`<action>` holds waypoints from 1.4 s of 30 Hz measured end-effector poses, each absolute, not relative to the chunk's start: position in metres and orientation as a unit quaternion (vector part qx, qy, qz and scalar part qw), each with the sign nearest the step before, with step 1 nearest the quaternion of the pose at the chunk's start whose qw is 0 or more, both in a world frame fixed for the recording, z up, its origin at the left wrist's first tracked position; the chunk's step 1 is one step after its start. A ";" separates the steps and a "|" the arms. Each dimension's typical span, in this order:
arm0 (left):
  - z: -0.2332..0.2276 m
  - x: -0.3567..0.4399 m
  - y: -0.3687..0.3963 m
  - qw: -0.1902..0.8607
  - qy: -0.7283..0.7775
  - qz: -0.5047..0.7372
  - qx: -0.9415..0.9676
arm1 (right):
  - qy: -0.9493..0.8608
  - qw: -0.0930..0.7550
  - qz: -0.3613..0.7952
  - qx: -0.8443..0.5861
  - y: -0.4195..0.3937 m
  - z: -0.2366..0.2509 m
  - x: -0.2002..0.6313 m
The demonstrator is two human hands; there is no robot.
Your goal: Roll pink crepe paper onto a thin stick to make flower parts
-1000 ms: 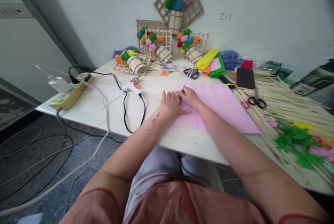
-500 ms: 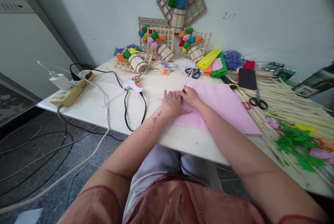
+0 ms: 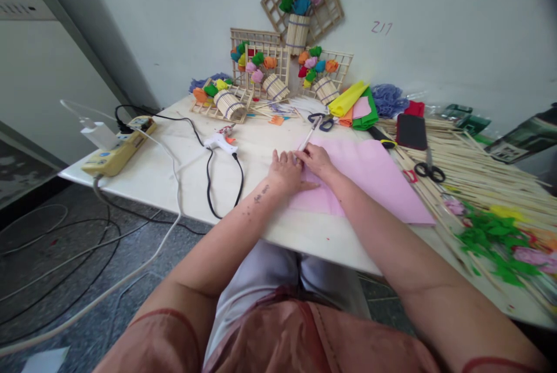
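Little has shifted: your right hand (image 3: 317, 160) still grips a white pen-like tool (image 3: 307, 136) beside your spread, ungripping left hand (image 3: 285, 172), so work on the pink paper (image 3: 376, 181) beneath seems unfinished.

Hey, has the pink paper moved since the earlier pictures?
No, the pink paper shows no visible shift in any direction against the white table.
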State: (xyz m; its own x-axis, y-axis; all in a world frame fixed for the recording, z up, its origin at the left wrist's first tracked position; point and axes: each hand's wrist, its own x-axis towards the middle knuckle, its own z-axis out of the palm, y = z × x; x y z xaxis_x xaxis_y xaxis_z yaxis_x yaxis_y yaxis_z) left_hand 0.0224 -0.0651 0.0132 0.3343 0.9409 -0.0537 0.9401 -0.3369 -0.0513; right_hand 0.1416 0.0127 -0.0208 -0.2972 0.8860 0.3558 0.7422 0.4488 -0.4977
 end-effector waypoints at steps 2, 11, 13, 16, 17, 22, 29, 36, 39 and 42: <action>0.013 0.022 -0.065 0.003 -0.578 0.035 -0.816 | -0.787 0.316 0.134 -0.512 0.013 -0.022 0.142; 0.014 0.022 -0.065 0.006 -0.576 0.028 -0.817 | -0.772 0.357 0.152 -0.504 0.015 -0.026 0.143; 0.014 0.022 -0.065 0.002 -0.578 0.028 -0.816 | -0.771 0.354 0.153 -0.506 0.014 -0.025 0.143; 0.015 0.022 -0.066 -0.009 -0.583 0.030 -0.812 | -0.773 0.346 0.152 -0.510 0.015 -0.024 0.143; 0.016 0.022 -0.066 -0.012 -0.584 0.030 -0.811 | -0.773 0.342 0.149 -0.513 0.015 -0.024 0.142; 0.018 0.022 -0.068 -0.013 -0.583 0.032 -0.812 | -0.777 0.329 0.134 -0.520 0.016 -0.024 0.142; 0.015 0.023 -0.066 -0.011 -0.582 0.026 -0.813 | -0.783 0.316 0.121 -0.523 0.013 -0.021 0.141; 0.015 0.023 -0.066 -0.012 -0.580 0.028 -0.814 | -0.781 0.321 0.113 -0.523 0.015 -0.023 0.141; 0.016 0.023 -0.066 -0.012 -0.580 0.025 -0.814 | -0.774 0.339 0.128 -0.519 0.016 -0.025 0.142; 0.016 0.023 -0.066 -0.008 -0.582 0.023 -0.813 | -0.768 0.356 0.135 -0.515 0.017 -0.026 0.142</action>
